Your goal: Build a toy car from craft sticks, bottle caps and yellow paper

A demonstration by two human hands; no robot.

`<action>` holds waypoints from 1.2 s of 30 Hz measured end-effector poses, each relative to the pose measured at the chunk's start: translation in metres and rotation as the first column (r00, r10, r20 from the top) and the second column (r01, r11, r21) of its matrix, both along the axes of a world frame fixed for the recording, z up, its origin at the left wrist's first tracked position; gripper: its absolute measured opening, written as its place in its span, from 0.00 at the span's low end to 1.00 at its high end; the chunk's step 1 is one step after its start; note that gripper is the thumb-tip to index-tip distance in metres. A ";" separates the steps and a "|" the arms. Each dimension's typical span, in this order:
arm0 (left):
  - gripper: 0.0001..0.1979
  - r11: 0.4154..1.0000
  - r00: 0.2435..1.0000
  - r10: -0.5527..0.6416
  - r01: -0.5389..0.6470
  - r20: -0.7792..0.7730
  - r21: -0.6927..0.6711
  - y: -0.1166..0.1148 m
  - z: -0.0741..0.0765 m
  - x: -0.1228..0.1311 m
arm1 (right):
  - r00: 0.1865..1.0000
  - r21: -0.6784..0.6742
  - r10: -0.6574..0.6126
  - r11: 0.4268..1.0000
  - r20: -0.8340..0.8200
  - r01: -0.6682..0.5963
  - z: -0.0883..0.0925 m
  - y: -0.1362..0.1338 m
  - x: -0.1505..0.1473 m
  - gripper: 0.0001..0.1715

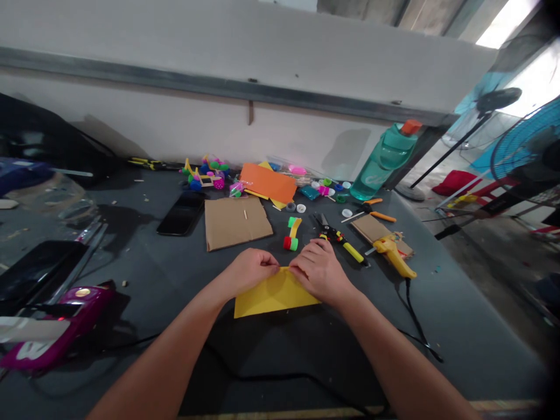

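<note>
A sheet of yellow paper (273,296) lies on the dark tabletop (415,309), its upper edge pinched at the middle between my left hand (250,271) and my right hand (319,271). It seems folded, though my fingers hide the fold. Just past my right hand lie yellow-handled snips (339,238). A small toy piece with green and red wheels (292,234) sits above the gap between my hands. A flat brown cardboard sheet (236,221) lies farther ahead.
A yellow glue gun (392,256) rests on cardboard at the right, its black cord trailing forward. Ahead lie an orange sheet (268,182), bottle caps, and a teal water bottle (385,160). A black phone (181,214) lies left, beside a magenta appliance (65,321). A wall stands behind.
</note>
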State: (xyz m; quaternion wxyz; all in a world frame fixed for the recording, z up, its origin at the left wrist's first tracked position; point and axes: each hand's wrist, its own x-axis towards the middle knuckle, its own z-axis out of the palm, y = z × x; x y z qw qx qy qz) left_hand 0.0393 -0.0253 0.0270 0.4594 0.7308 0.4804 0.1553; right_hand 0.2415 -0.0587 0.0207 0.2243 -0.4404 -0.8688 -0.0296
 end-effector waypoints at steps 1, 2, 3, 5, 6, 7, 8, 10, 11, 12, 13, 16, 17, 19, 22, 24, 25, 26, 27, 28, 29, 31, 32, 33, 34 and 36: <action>0.10 1.000 1.000 -0.001 0.001 -0.007 0.003 0.000 0.001 0.000 | 1.000 0.001 0.001 1.000 0.004 -0.001 0.000 0.000 0.000 0.11; 0.10 1.000 1.000 -0.006 0.006 -0.015 0.006 -0.001 0.001 0.001 | 1.000 0.001 0.001 1.000 0.007 -0.001 0.000 0.000 0.000 0.11; 0.10 1.000 1.000 -0.013 0.013 -0.021 0.010 -0.001 0.002 0.001 | 1.000 -0.001 0.002 1.000 0.008 -0.002 0.000 0.000 0.000 0.11; 0.11 1.000 0.999 -0.026 0.026 -0.026 0.016 -0.001 0.002 0.001 | 1.000 -0.009 0.004 1.000 0.004 -0.004 0.000 -0.001 0.000 0.11; 0.11 0.999 0.999 -0.028 0.029 -0.022 0.016 -0.001 0.002 0.001 | 1.000 -0.015 0.006 1.000 0.001 -0.006 0.000 -0.001 -0.001 0.11; 0.11 1.000 1.000 -0.028 0.028 -0.015 0.012 -0.001 0.002 0.000 | 1.000 -0.019 0.006 1.000 -0.006 -0.007 0.000 0.000 -0.001 0.11; 0.11 1.000 1.000 -0.025 0.025 -0.004 0.000 0.000 0.002 -0.001 | 1.000 -0.023 0.004 1.000 -0.012 -0.004 0.000 0.000 -0.001 0.11; 0.13 0.999 1.000 -0.011 0.012 0.020 -0.045 0.001 0.001 -0.004 | 1.000 -0.037 -0.005 0.999 -0.021 0.004 0.000 0.000 -0.001 0.11; 0.14 0.997 0.999 0.000 0.002 0.032 -0.072 0.001 0.000 -0.005 | 1.000 -0.047 -0.008 0.999 -0.024 0.007 0.000 0.000 -0.001 0.12; 0.15 0.995 0.999 0.010 -0.006 0.044 -0.097 0.001 0.000 -0.006 | 1.000 -0.058 -0.010 0.998 -0.027 0.009 0.000 0.000 -0.001 0.12; 0.15 0.993 0.998 0.016 -0.009 0.057 -0.116 0.002 -0.001 -0.006 | 1.000 -0.070 -0.010 0.998 -0.029 0.008 0.000 0.001 0.000 0.12; 0.13 0.993 0.995 0.007 0.004 0.097 -0.114 0.003 -0.003 -0.006 | 0.999 -0.099 -0.003 0.995 -0.041 -0.001 -0.002 0.000 0.000 0.11; 0.12 0.996 0.995 0.001 0.008 0.098 -0.094 0.003 -0.004 -0.005 | 0.999 -0.106 -0.001 0.994 -0.048 -0.004 -0.003 0.000 0.001 0.10; 0.11 0.999 0.997 0.002 0.002 0.076 -0.050 0.002 -0.004 -0.003 | 0.997 -0.119 0.007 0.993 -0.077 -0.016 -0.004 0.000 0.001 0.09; 0.12 0.999 0.999 0.015 -0.014 0.032 -0.036 0.002 -0.003 -0.003 | 0.989 -0.136 0.018 0.990 -0.148 -0.038 -0.004 -0.001 0.001 0.07; 0.14 0.998 0.999 0.019 -0.017 0.031 -0.062 0.002 -0.002 -0.004 | 0.982 -0.148 0.013 0.988 -0.186 -0.041 -0.004 0.000 0.001 0.06; 0.14 0.997 0.999 0.018 -0.014 0.038 -0.079 0.002 -0.002 -0.004 | 0.980 -0.157 0.006 0.987 -0.199 -0.038 -0.003 0.000 0.002 0.05; 0.15 0.995 0.999 0.014 -0.009 0.050 -0.097 0.002 -0.002 -0.005 | 0.978 -0.168 -0.003 0.985 -0.211 -0.033 -0.003 0.000 0.002 0.05; 0.15 0.994 0.998 0.011 -0.004 0.061 -0.112 0.002 -0.002 -0.005 | 0.975 -0.178 -0.013 0.984 -0.222 -0.028 -0.002 0.000 0.002 0.05; 0.15 0.992 0.997 0.013 -0.004 0.071 -0.125 0.002 -0.002 -0.006 | 0.972 -0.190 -0.022 0.982 -0.232 -0.023 -0.002 0.000 0.002 0.05; 0.14 0.991 0.997 0.019 -0.008 0.080 -0.136 0.002 -0.002 -0.006 | 0.970 -0.200 -0.032 0.980 -0.242 -0.018 -0.001 0.000 0.002 0.05; 0.13 0.986 0.994 0.031 -0.014 0.100 -0.163 0.003 -0.003 -0.008 | 0.965 -0.214 -0.043 0.977 -0.260 -0.014 0.000 0.000 0.003 0.05; 0.13 0.984 0.993 0.035 -0.014 0.112 -0.180 0.004 -0.004 -0.009 | 0.963 -0.219 -0.046 0.976 -0.265 -0.014 0.000 0.000 0.003 0.05; 0.13 0.981 0.992 0.033 -0.008 0.122 -0.195 0.004 -0.004 -0.010 | 0.963 -0.223 -0.046 0.975 -0.267 -0.015 -0.001 0.001 0.003 0.05; 0.13 0.978 0.991 0.027 0.000 0.130 -0.206 0.004 -0.005 -0.010 | 0.963 -0.227 -0.046 0.974 -0.266 -0.017 -0.001 0.001 0.003 0.05; 0.13 0.978 0.993 0.016 0.009 0.119 -0.207 0.004 -0.006 -0.011 | 0.965 -0.238 -0.047 0.971 -0.257 -0.016 -0.002 0.001 0.004 0.05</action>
